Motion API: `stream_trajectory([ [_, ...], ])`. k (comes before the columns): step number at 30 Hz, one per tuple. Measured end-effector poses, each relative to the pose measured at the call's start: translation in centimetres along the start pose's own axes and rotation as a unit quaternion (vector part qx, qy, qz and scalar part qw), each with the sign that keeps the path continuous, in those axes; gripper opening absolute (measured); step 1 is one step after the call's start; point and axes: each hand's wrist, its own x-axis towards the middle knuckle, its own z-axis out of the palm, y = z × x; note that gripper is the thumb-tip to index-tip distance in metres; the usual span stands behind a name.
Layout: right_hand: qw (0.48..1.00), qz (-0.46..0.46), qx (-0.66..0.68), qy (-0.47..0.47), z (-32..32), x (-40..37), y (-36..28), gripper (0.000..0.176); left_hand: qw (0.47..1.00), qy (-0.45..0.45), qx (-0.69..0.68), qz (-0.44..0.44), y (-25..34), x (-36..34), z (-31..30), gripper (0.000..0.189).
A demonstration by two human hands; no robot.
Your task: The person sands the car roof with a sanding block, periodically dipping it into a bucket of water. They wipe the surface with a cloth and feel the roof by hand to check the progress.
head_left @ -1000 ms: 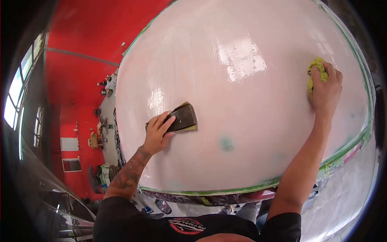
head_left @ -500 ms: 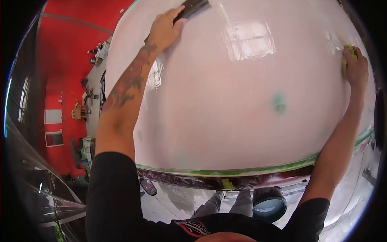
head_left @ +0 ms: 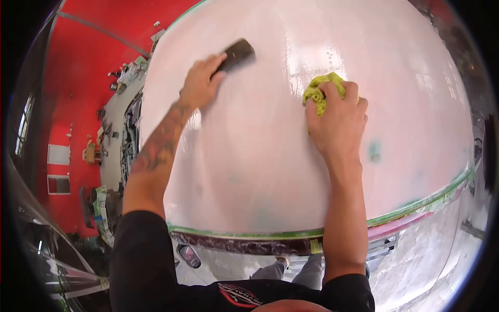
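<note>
A broad, curved panel (head_left: 260,156) with a pale pinkish-white coat spreads out before me, wet and glossy in places. My left hand (head_left: 201,83) is wrapped over a long dark sanding block (head_left: 240,53) that lies on the panel's upper left part; the block's underside is hidden. Right of the middle, my right hand (head_left: 339,117) grips a crumpled yellow-green cloth (head_left: 321,92) against the wet surface. A greenish spot (head_left: 374,151) shows through the coat to the right of my right wrist.
Green masking tape (head_left: 249,235) runs along the panel's near edge, above dark plastic-covered trim. A mirror (head_left: 189,256) is below that edge on the left. Clear plastic sheeting (head_left: 52,249) hangs at lower left. Beyond stands a red wall (head_left: 80,119) with clutter along it.
My right hand has swept the cloth from the panel's far right edge in toward the middle. My left hand has drawn the sanding block back toward me. The bucket is now mostly hidden.
</note>
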Motion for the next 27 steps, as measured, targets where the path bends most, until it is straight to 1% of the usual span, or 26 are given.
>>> stream_trajectory([
  [2,1.000,-0.004,0.000,0.001,-0.2,0.1,0.1,0.033,0.999,-0.007,0.008,-0.037,-2.3,3.6,0.7,0.049],
  [4,1.000,0.006,-0.004,-0.004,0.0,0.2,0.1,0.033,0.987,-0.034,0.043,-0.148,-6.5,8.0,1.6,0.048],
  [5,1.000,0.009,-0.001,-0.004,0.2,0.2,0.1,0.033,0.986,-0.016,0.065,-0.154,-6.7,9.2,1.8,0.047],
  [6,1.000,0.003,-0.006,0.007,0.3,0.3,0.2,0.032,0.985,-0.019,0.066,-0.156,-6.6,8.6,1.9,0.047],
  [7,1.000,-0.004,-0.009,0.010,0.2,0.1,0.1,0.032,0.990,-0.014,0.047,-0.129,-6.1,6.7,2.2,0.047],
  [8,1.000,-0.012,-0.006,0.004,0.1,0.2,-0.1,0.032,0.994,-0.002,0.031,-0.101,-4.1,4.9,1.3,0.047],
  [9,1.000,-0.001,-0.009,0.000,0.2,0.4,-0.1,0.031,0.996,-0.024,0.004,-0.086,-0.5,1.5,-0.5,0.050],
  [10,1.000,0.011,-0.011,-0.005,0.2,0.4,-0.1,0.031,0.998,-0.018,0.018,-0.058,1.4,-3.9,-0.9,0.051],
  [12,1.000,-0.001,-0.003,-0.002,0.1,0.3,0.0,0.032,0.997,-0.062,0.016,-0.052,7.4,-13.1,-4.2,0.053],
  [13,1.000,-0.003,0.001,0.006,0.2,0.4,0.1,0.032,0.996,-0.077,0.017,-0.051,9.2,-16.1,-5.5,0.054],
  [14,1.000,-0.005,0.006,0.005,0.3,0.5,0.0,0.032,0.994,-0.094,0.016,-0.048,9.8,-17.6,-6.5,0.056],
  [16,1.000,-0.002,0.005,0.009,0.3,0.4,0.1,0.032,0.995,-0.090,0.015,-0.030,6.5,-16.7,-6.1,0.057],
  [17,1.000,-0.004,0.005,0.009,0.4,0.5,0.1,0.032,0.997,-0.068,0.024,-0.036,3.9,-14.7,-5.4,0.055],
  [20,1.000,-0.007,0.002,0.019,0.5,0.4,0.3,0.032,0.998,0.013,0.036,-0.042,-6.9,-6.4,-2.7,0.053],
  [21,1.000,-0.016,0.004,0.025,0.6,0.4,0.4,0.032,0.995,0.015,0.035,-0.098,-9.2,-3.6,-2.5,0.049],
  [22,0.999,-0.026,0.007,0.031,0.7,0.4,0.4,0.032,0.990,0.030,0.030,-0.134,-12.7,-1.7,-1.7,0.045],
  [23,0.999,-0.029,0.007,0.031,0.8,0.3,0.3,0.032,0.987,0.060,0.050,-0.143,-14.8,-0.7,-1.0,0.043],
  [24,0.999,-0.027,0.003,0.033,0.8,0.3,0.3,0.032,0.985,0.058,0.050,-0.153,-13.3,-1.6,-1.3,0.043],
  [26,0.999,-0.033,0.002,0.028,0.7,0.1,0.2,0.032,0.974,0.035,0.030,-0.221,-8.6,-3.4,-2.2,0.045],
  [27,0.999,-0.026,-0.007,0.028,0.8,-0.2,0.4,0.032,0.972,0.008,-0.034,-0.232,-4.3,-6.3,-3.3,0.050],
])
